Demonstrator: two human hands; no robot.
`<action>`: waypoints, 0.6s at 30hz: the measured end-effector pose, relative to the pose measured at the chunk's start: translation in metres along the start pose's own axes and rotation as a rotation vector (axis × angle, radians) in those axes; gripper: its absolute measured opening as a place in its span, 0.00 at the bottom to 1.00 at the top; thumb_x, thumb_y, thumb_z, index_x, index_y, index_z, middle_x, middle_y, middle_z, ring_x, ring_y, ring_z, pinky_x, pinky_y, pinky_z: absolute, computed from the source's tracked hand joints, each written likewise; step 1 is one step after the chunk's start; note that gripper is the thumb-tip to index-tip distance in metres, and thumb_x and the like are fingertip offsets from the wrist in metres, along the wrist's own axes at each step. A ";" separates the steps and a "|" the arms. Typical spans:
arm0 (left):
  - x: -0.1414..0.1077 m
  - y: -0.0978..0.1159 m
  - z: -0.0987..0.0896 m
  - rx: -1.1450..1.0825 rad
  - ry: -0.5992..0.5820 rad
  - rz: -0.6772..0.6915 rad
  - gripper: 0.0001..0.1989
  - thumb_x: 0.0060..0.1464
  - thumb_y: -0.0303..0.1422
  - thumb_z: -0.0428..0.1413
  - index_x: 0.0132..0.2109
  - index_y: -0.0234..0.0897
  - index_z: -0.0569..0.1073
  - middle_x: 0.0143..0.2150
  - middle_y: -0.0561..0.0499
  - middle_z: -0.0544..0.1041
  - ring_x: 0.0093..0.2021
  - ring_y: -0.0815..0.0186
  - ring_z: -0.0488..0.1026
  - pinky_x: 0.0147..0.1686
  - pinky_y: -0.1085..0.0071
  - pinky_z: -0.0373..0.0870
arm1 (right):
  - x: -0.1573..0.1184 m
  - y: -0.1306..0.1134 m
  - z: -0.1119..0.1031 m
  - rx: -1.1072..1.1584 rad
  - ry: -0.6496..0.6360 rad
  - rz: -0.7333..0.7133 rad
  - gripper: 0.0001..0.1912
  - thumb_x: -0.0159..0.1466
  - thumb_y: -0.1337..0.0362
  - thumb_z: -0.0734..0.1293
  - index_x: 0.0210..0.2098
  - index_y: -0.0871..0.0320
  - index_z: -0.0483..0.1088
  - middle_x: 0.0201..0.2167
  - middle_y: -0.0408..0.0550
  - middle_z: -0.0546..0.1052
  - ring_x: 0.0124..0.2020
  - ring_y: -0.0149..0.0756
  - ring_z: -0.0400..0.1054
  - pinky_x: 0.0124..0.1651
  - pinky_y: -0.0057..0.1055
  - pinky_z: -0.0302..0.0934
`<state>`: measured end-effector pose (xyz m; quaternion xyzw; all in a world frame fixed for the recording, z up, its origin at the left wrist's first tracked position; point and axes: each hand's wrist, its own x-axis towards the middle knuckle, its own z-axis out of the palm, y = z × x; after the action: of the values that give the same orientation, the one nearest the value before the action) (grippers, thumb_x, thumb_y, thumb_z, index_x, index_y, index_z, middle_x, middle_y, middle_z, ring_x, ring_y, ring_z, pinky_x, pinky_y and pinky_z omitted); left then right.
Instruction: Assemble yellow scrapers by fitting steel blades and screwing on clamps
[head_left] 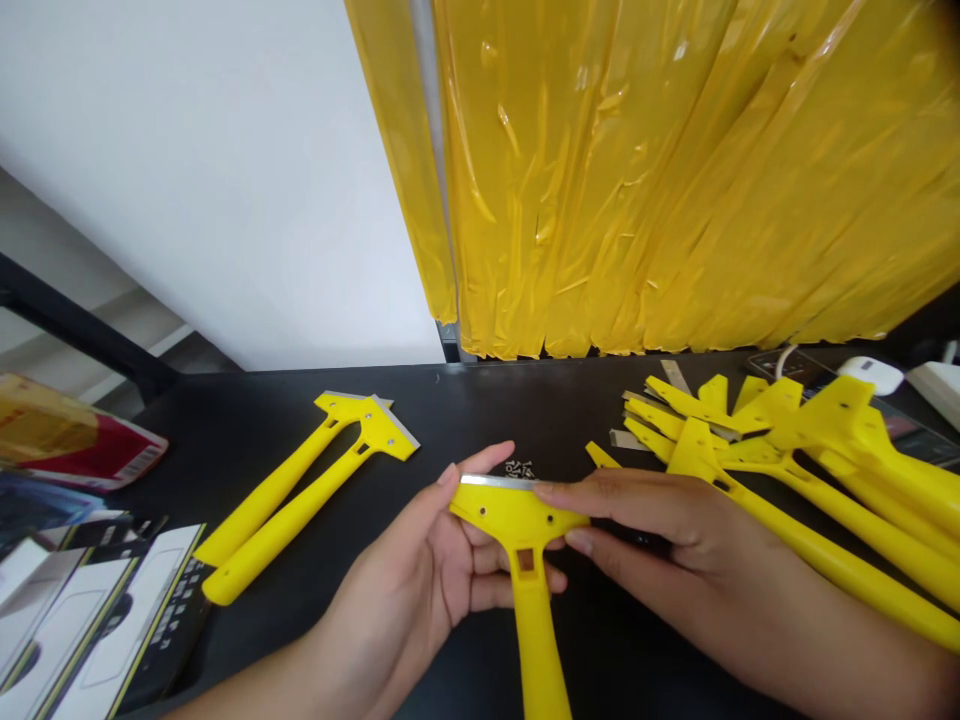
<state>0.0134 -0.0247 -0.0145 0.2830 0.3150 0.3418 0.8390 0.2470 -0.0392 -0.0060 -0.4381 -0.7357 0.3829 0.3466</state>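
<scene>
Centrally, at six o'clock in the view, one yellow plastic scraper (525,525) with a long handle and a wide, flat head, its thin steel blade (499,481) along the top edge. Handle pointing down and out of the frame. Cradled in the left hand (427,545), palm up, fingers curled behind the head, grasping it without a clench. Right hand (645,530) coming in from four o'clock, fingers stretched over the head's right end, grasping it lightly beside the blade.

At nine o'clock, well apart from the hands, two matching yellow scrapers (300,490) lying side by side on a flat black table (480,410). At two to three o'clock, just beside the right hand, a heap of yellow scrapers (810,470), with loose steel blades (628,438) among the heads. At eight o'clock, white-and-black printed cardboard sleeves (97,620); above them, a glossy red-and-yellow package (67,430). At one o'clock, a rumpled yellow plastic sheet (637,180) hanging behind the table, and a small white computer mouse (870,375) on the far edge.
</scene>
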 end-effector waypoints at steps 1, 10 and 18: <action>0.000 0.001 0.000 -0.026 -0.015 -0.013 0.30 0.73 0.49 0.40 0.75 0.43 0.58 0.53 0.35 0.83 0.50 0.43 0.82 0.60 0.39 0.63 | 0.000 0.001 0.000 0.005 0.003 0.006 0.26 0.70 0.72 0.67 0.60 0.34 0.74 0.50 0.33 0.83 0.50 0.29 0.78 0.52 0.24 0.71; -0.002 0.006 0.001 -0.115 -0.100 -0.052 0.30 0.74 0.48 0.39 0.76 0.47 0.55 0.57 0.35 0.80 0.55 0.43 0.78 0.64 0.36 0.56 | 0.002 0.001 -0.002 0.000 0.038 0.025 0.25 0.70 0.70 0.67 0.58 0.30 0.75 0.49 0.29 0.83 0.48 0.26 0.78 0.52 0.21 0.71; -0.002 0.006 -0.001 -0.142 -0.144 -0.045 0.29 0.74 0.46 0.38 0.75 0.42 0.59 0.63 0.34 0.77 0.58 0.43 0.77 0.65 0.37 0.56 | 0.004 -0.004 -0.005 0.039 0.053 0.050 0.23 0.69 0.70 0.67 0.53 0.33 0.79 0.49 0.30 0.84 0.49 0.27 0.79 0.52 0.22 0.73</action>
<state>0.0095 -0.0227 -0.0105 0.2394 0.2351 0.3233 0.8848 0.2482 -0.0351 0.0004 -0.4596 -0.7075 0.3941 0.3645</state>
